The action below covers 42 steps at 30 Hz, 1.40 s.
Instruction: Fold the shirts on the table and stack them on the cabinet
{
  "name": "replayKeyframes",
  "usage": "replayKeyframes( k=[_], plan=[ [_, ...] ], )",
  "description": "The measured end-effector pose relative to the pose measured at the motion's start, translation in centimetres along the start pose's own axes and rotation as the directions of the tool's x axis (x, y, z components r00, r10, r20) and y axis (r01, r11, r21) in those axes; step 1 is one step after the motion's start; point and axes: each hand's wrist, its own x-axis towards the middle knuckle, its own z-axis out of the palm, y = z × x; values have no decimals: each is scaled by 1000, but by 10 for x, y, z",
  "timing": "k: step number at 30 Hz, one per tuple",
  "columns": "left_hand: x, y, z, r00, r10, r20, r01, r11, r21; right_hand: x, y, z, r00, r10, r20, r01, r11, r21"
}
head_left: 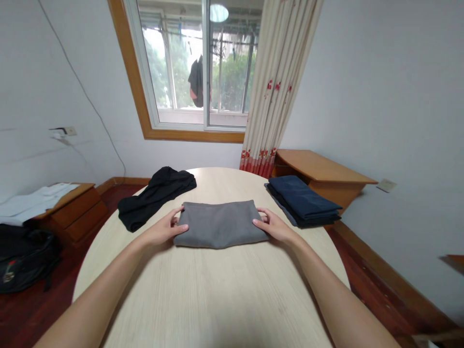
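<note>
A grey folded garment [220, 224] lies in a flat rectangle at the middle of the round table; its exact kind does not show. My left hand [167, 227] grips its left end, thumb on top and fingers at the far edge and underneath. At the right end, my right hand [272, 224] holds it the same way. Some of the fingertips are hidden by the cloth. To the left lies a crumpled black garment [157, 197]. On the right side is a stack of folded clothes [302, 199], dark blue on top with black and grey below.
The pale round table [217, 290] fills the foreground. Behind its right edge stands a wooden desk [322, 166]. A low wooden cabinet [78, 215] with papers and a black backpack [25, 258] are at left. A curtain [277, 87] hangs beside the window [181, 72].
</note>
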Motion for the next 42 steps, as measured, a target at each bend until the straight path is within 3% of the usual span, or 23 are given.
replayKeyframes(
  k=[3,6,8,11,14,17,20,23,27,32,35,39,41,42],
  plan=[
    [3,11,4,991,127,-42,-126,992,15,1,-6,1,997,-65,-38,65,998,9],
    [21,11,8,939,274,-207,-268,962,57,16,-4,6,961,-169,-219,171,985,-8],
    [34,2,8,916,270,-297,-255,963,91,29,3,10,927,-170,-335,156,985,-68],
    [48,-17,5,926,182,-329,-144,980,139,40,14,14,908,-139,-395,62,978,-202],
    [46,-27,0,941,127,-314,-81,985,154,37,16,13,912,-137,-385,36,965,-260],
    [32,-23,-6,965,31,-261,3,992,128,24,12,5,944,-64,-325,-3,979,-201],
    [15,-13,-16,994,-68,-81,75,993,89,9,8,-8,993,29,-115,-35,998,-47],
    [4,-5,-24,987,-123,99,115,990,77,-1,8,-20,995,46,85,-57,990,126],
    [1,-2,-22,979,-120,166,115,992,44,-2,10,-24,983,21,183,-72,959,275],
    [4,1,-15,994,-94,57,88,990,108,3,12,-22,989,43,142,-78,966,246],
    [1,5,-16,997,-82,-4,82,980,179,5,15,-24,997,47,58,-55,987,150],
    [-4,15,-19,992,-122,-5,118,945,305,2,12,-31,999,26,28,-25,999,-46],
    [-4,26,-15,989,-42,-139,100,895,436,0,2,-28,996,-64,-70,48,977,-209],
    [-3,32,-9,973,58,-222,63,862,503,0,-5,-22,978,-148,-145,97,945,-311]
  ],
)
